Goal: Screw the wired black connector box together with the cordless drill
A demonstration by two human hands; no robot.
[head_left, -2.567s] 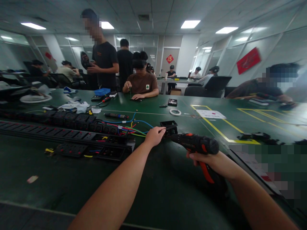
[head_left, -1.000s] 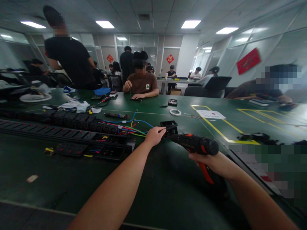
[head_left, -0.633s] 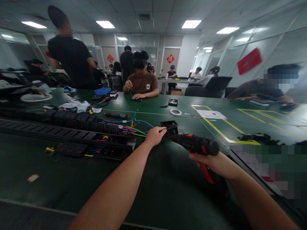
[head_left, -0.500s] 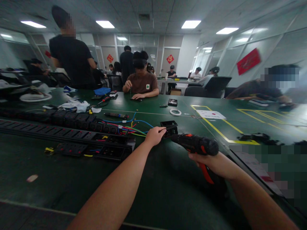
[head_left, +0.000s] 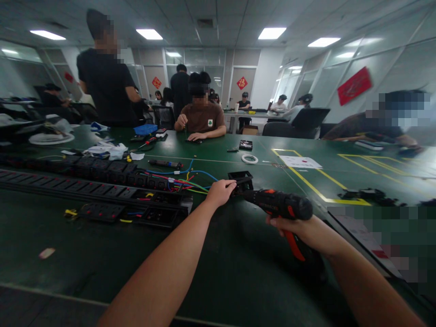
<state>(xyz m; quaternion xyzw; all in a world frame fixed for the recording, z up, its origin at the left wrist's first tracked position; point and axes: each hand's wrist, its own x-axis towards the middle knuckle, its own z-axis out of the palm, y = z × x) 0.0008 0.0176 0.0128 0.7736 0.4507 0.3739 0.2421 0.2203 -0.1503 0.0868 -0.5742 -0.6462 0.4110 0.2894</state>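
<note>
My right hand point(head_left: 299, 229) is wrapped round the orange handle of a black cordless drill point(head_left: 281, 203). The drill points left, its tip at a small black frame point(head_left: 244, 176) on the table; whether the tip touches a screw is too small to see. My left hand point(head_left: 220, 191) is closed on the near left side of that frame, and its fingertips are partly hidden. Blue, red, green and yellow wires point(head_left: 195, 182) run from the frame's side to a long black power strip point(head_left: 112, 170) on the left.
A second black strip housing point(head_left: 85, 186) and a loose socket module point(head_left: 102, 211) lie at the left. Beyond are a dark cylindrical tool point(head_left: 165, 164), a white ring of tape point(head_left: 250, 159) and a paper sheet point(head_left: 299, 162). A co-worker point(head_left: 200, 116) sits opposite; others sit around.
My hands have hardly moved; the drill's rear has shifted very slightly right. In the background, the standing person has shifted a little to the right.
</note>
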